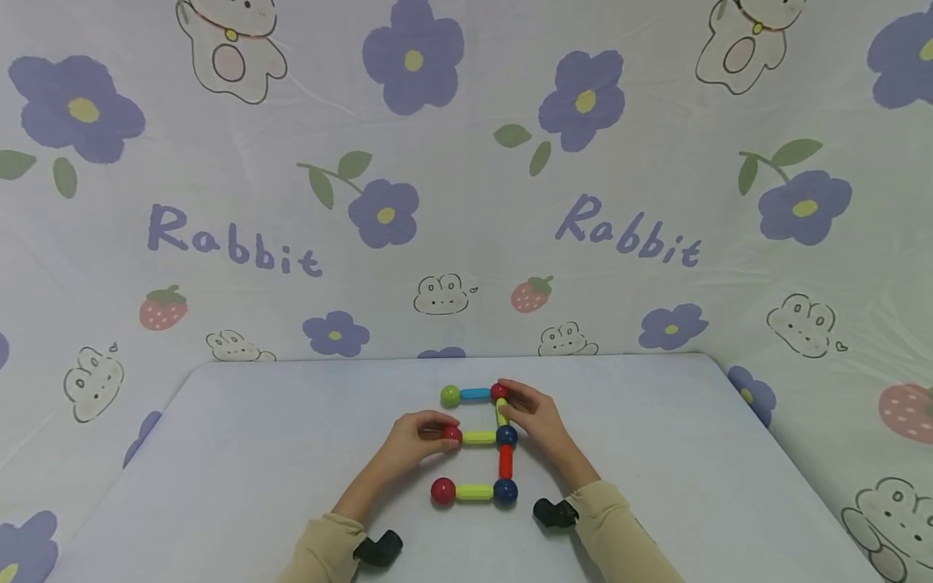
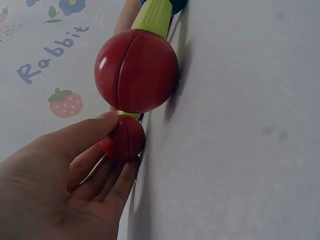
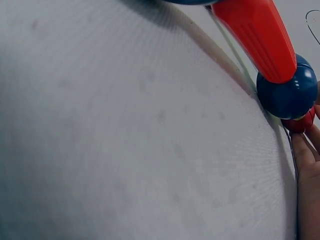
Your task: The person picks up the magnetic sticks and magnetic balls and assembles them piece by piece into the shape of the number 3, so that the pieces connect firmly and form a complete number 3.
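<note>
A stick-and-ball figure lies on the white table, made of coloured rods and balls. My left hand [image 1: 415, 438] pinches the red ball [image 2: 123, 139] at the left end of the middle lime rod [image 1: 479, 437]. Thumb and fingers sit on either side of that ball. At the far right corner my right hand [image 1: 538, 414] holds another red ball [image 1: 499, 391], its fingers beside the upright lime rod [image 1: 501, 411]. From that corner a blue rod [image 1: 475, 393] runs left to a green ball [image 1: 450, 395]. In the right wrist view a dark blue ball [image 3: 287, 92] partly hides the held red ball.
Nearest me, a red ball [image 1: 443, 491] and a dark blue ball [image 1: 505, 491] are joined by a lime rod [image 1: 475, 491]. A red rod [image 1: 506, 461] links the two dark blue balls. Behind the table [image 1: 240, 453] hangs a patterned cloth [image 1: 466, 162].
</note>
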The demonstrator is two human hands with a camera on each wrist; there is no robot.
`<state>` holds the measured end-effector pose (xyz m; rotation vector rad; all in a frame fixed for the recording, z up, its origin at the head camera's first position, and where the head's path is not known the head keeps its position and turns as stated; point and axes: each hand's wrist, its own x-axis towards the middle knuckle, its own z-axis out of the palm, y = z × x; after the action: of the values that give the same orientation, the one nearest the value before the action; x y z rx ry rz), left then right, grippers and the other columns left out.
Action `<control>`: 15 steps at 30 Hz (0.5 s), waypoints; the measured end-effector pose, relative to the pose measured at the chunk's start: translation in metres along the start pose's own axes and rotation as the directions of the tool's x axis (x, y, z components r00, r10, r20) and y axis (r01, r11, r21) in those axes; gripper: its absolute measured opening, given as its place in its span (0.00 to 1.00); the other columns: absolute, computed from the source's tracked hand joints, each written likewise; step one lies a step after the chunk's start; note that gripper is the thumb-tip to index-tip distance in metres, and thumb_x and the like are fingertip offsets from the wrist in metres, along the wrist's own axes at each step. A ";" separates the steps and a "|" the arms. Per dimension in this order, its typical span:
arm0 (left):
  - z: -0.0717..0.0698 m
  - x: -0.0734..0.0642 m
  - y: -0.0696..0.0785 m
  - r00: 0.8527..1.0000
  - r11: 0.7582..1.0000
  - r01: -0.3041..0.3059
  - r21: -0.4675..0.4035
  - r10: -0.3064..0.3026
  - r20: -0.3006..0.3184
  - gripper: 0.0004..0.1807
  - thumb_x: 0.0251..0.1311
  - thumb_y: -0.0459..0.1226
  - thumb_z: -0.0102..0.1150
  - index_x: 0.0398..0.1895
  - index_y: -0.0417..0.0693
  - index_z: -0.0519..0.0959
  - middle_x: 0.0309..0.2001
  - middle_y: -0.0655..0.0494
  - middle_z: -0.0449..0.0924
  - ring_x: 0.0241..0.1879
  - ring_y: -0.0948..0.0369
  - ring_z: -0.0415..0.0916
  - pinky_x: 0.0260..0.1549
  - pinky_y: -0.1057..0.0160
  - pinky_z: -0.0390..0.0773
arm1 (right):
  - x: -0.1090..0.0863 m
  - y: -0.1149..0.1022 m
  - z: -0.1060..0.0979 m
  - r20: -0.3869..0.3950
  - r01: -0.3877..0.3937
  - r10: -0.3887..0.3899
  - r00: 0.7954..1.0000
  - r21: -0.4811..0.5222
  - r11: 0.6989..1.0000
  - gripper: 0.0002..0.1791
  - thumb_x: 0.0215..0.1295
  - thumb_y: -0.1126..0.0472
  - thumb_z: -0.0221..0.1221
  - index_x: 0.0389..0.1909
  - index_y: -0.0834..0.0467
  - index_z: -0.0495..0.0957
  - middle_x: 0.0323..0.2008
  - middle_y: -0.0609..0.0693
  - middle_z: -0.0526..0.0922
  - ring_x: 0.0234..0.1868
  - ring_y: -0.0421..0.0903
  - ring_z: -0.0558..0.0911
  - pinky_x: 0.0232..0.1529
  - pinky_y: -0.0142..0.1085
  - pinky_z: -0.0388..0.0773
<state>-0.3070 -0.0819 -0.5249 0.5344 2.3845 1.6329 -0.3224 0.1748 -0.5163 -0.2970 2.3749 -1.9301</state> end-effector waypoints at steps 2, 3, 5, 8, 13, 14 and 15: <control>-0.001 -0.001 0.000 1.000 1.000 -0.003 0.007 0.003 0.008 0.19 0.55 0.40 0.70 0.51 0.47 0.81 0.49 0.49 0.84 0.50 0.55 0.82 0.50 0.63 0.82 | -0.003 -0.007 0.000 0.011 -0.003 0.003 1.000 -0.006 1.000 0.29 0.66 0.67 0.60 0.67 0.64 0.67 0.70 0.62 0.67 0.73 0.57 0.64 0.69 0.42 0.64; -0.001 0.000 -0.001 1.000 1.000 -0.009 0.012 0.009 0.011 0.19 0.56 0.40 0.70 0.51 0.47 0.81 0.49 0.49 0.84 0.50 0.56 0.82 0.50 0.64 0.82 | -0.004 -0.010 0.000 0.013 -0.004 0.004 1.000 -0.013 1.000 0.29 0.66 0.67 0.60 0.67 0.64 0.67 0.70 0.62 0.67 0.73 0.57 0.64 0.69 0.42 0.64; -0.001 -0.001 -0.001 1.000 1.000 -0.013 0.016 0.013 0.017 0.20 0.56 0.41 0.69 0.51 0.47 0.81 0.49 0.49 0.84 0.50 0.56 0.82 0.50 0.64 0.82 | -0.006 -0.014 0.000 0.016 -0.001 0.001 1.000 -0.019 1.000 0.29 0.66 0.67 0.59 0.67 0.65 0.66 0.70 0.63 0.66 0.73 0.57 0.64 0.69 0.43 0.64; -0.001 0.000 -0.003 1.000 1.000 -0.022 0.011 0.022 0.021 0.20 0.57 0.40 0.69 0.53 0.46 0.80 0.49 0.48 0.83 0.50 0.56 0.82 0.51 0.64 0.82 | -0.008 -0.017 0.001 0.013 0.004 -0.003 1.000 -0.031 1.000 0.29 0.67 0.66 0.58 0.68 0.65 0.65 0.70 0.63 0.66 0.73 0.58 0.64 0.69 0.43 0.64; -0.001 0.000 -0.005 0.998 0.998 -0.029 0.055 0.032 -0.051 0.18 0.62 0.43 0.63 0.54 0.48 0.80 0.52 0.51 0.83 0.54 0.55 0.81 0.55 0.58 0.80 | -0.011 -0.017 0.000 -0.018 0.007 -0.008 1.000 -0.064 0.998 0.27 0.71 0.62 0.55 0.69 0.64 0.64 0.70 0.62 0.67 0.72 0.57 0.66 0.70 0.46 0.65; -0.001 0.000 -0.005 0.996 0.997 -0.028 0.066 0.034 -0.081 0.18 0.64 0.43 0.62 0.54 0.49 0.79 0.52 0.52 0.83 0.54 0.55 0.80 0.56 0.56 0.79 | -0.011 -0.017 -0.001 -0.026 0.003 -0.005 1.000 -0.068 0.998 0.27 0.72 0.61 0.54 0.69 0.64 0.64 0.70 0.61 0.67 0.72 0.56 0.66 0.70 0.47 0.65; -0.002 0.000 -0.005 0.993 0.997 -0.020 0.076 0.028 -0.114 0.17 0.64 0.44 0.61 0.54 0.49 0.79 0.52 0.53 0.83 0.55 0.55 0.80 0.57 0.55 0.79 | -0.011 -0.016 -0.001 -0.032 -0.003 0.001 0.999 -0.071 0.998 0.27 0.73 0.60 0.53 0.69 0.63 0.64 0.70 0.61 0.67 0.72 0.56 0.66 0.71 0.47 0.64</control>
<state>-0.3085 -0.0852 -0.5289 0.4963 2.5403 1.6317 -0.3104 0.1747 -0.5010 -0.2695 2.4666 -1.8672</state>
